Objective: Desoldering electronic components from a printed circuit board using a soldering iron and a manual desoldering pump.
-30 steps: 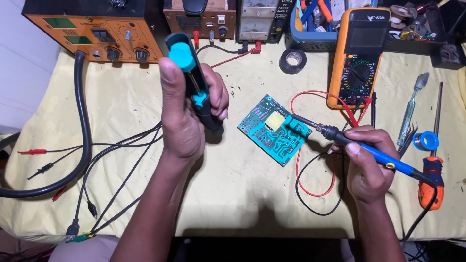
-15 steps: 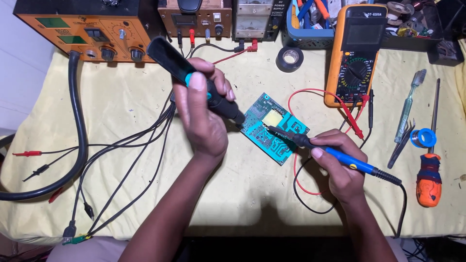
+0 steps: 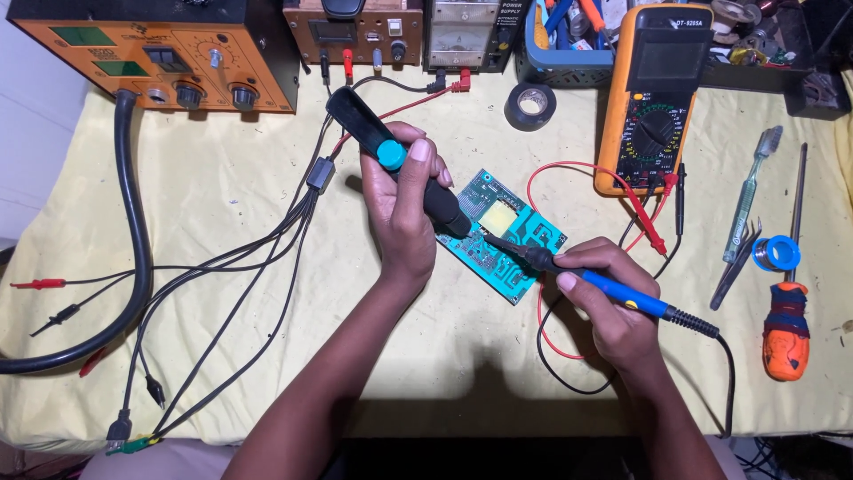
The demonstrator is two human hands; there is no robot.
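A green circuit board (image 3: 524, 240) lies tilted on the yellow cloth near the middle. My left hand (image 3: 404, 213) grips a black desoldering pump (image 3: 369, 133) with a teal button, thumb on the button, its nozzle down on the board's left part. My right hand (image 3: 613, 307) holds a blue-handled soldering iron (image 3: 622, 293) like a pen, its dark tip resting on the board close beside the pump's nozzle.
An orange station (image 3: 151, 53) and power supplies stand along the back. An orange multimeter (image 3: 653, 98) with red and black leads sits at right. Black tape roll (image 3: 531, 105), tweezers (image 3: 737, 267), a toothbrush (image 3: 751, 191), solder spool (image 3: 775, 253) and orange screwdriver (image 3: 786, 329) lie at right. Cables cross the left side.
My left hand has swung the pump down from upright onto the board. My right hand has moved the iron left, so its tip now sits on the board by the nozzle.
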